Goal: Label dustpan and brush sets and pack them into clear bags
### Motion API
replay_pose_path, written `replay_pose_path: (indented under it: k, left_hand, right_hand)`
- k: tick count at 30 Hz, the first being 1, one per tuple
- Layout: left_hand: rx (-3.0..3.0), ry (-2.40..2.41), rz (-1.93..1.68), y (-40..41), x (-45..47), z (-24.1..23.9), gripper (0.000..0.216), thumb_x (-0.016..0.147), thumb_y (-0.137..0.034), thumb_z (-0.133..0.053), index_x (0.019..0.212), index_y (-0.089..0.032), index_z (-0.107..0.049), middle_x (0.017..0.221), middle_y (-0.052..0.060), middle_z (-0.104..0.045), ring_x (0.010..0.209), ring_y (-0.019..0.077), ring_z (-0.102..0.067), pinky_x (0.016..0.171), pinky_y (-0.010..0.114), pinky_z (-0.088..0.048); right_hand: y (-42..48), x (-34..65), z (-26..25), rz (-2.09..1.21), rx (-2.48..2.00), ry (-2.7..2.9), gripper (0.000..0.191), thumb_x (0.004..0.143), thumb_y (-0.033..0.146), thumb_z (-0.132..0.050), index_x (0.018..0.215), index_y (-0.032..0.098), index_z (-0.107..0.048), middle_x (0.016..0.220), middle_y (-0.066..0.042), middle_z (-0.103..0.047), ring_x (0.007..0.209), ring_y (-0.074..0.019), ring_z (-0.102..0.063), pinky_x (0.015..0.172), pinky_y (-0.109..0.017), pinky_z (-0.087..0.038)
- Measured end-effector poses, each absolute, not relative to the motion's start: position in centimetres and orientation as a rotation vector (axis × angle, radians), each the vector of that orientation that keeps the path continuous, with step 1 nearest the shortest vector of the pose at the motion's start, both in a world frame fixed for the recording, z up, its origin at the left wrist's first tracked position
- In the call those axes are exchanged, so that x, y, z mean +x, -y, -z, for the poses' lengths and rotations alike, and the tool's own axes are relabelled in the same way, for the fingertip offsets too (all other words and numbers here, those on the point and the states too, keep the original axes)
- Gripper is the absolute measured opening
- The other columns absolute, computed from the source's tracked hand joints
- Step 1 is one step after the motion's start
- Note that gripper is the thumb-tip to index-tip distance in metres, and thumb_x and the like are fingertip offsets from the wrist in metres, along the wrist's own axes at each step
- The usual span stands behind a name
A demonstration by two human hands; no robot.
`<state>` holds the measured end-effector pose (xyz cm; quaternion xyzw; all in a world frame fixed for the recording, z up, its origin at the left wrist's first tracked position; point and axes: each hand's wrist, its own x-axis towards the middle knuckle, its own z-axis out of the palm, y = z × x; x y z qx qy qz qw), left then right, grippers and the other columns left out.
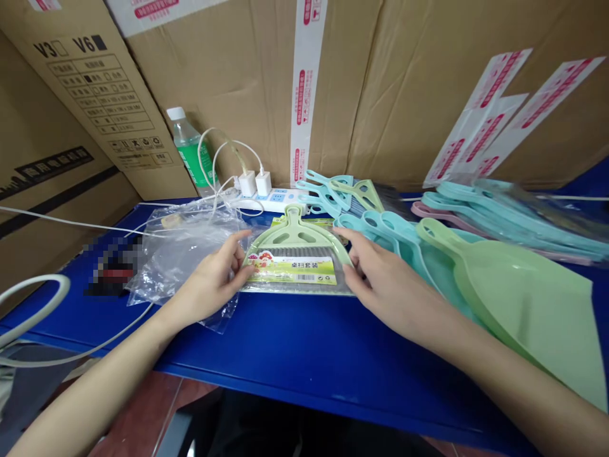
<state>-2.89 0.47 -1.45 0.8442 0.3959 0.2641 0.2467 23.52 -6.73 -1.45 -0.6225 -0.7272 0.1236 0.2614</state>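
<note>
While flat, dustpan between grips

**A:** What colour is the packaged dustpan set?
**B:** Pale green, with grey bristles across it. Its label is yellow-green with red mushrooms and a black barcode.
**A:** And beneath it?
**B:** A deep blue table.
**A:** To the right of the set?
**B:** Turquoise dustpans, a pink handle among them, and one large pale green dustpan.
**A:** To its left?
**B:** Clear plastic bags.
**A:** Behind it?
**B:** A white power strip with white chargers, and a clear bottle with a green label and white cap. There are also brown cardboard boxes with black print and white tape lettered in red.
</note>
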Motion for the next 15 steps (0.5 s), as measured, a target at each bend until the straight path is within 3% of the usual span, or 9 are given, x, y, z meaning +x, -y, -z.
replay_pose_path:
  k: [5,10,15]
  left_hand:
    - [1.761,-1.008,-0.816,-0.6,-2.8,0.6,0.053,0.077,-0.025,-0.069,0.127,-0.023,-0.050,0.074,-0.006,-0.050,0.054,0.0093,-0.046,0.047,0.021,-0.037]
    - [1.373,-1.005,-0.876,-0.5,-2.5,-0.5,0.054,0.063,-0.018,-0.075,0.116,-0.019,-0.063,0.067,-0.006,-0.054,0.055,0.0096,-0.051,0.049,0.018,-0.039]
    - [1.136,-1.020,-0.830,-0.7,-2.3,-0.4,0.064,0.058,-0.014,-0.074,0.121,-0.017,-0.061,0.094,0.004,-0.073,0.068,0.0182,-0.068,0.052,0.021,-0.050]
  right_hand:
    - [6.5,23.7,0.9,-0.659,-1.536,1.721,0.046,0.085,0.029,-0.042,0.130,0.020,-0.044,0.075,0.001,-0.049,0.058,-0.0182,-0.057,0.057,-0.033,-0.050]
    - [6.2,23.6,0.4,-0.831,-1.413,1.503,0.033,0.082,0.030,-0.049,0.114,0.025,-0.050,0.071,0.006,-0.045,0.050,-0.0122,-0.043,0.048,-0.028,-0.039]
    - [6.0,23.5,0.4,-0.800,-1.348,1.462,0.030,0.080,0.029,-0.053,0.109,0.026,-0.051,0.072,0.006,-0.044,0.048,-0.0107,-0.035,0.045,-0.027,-0.027]
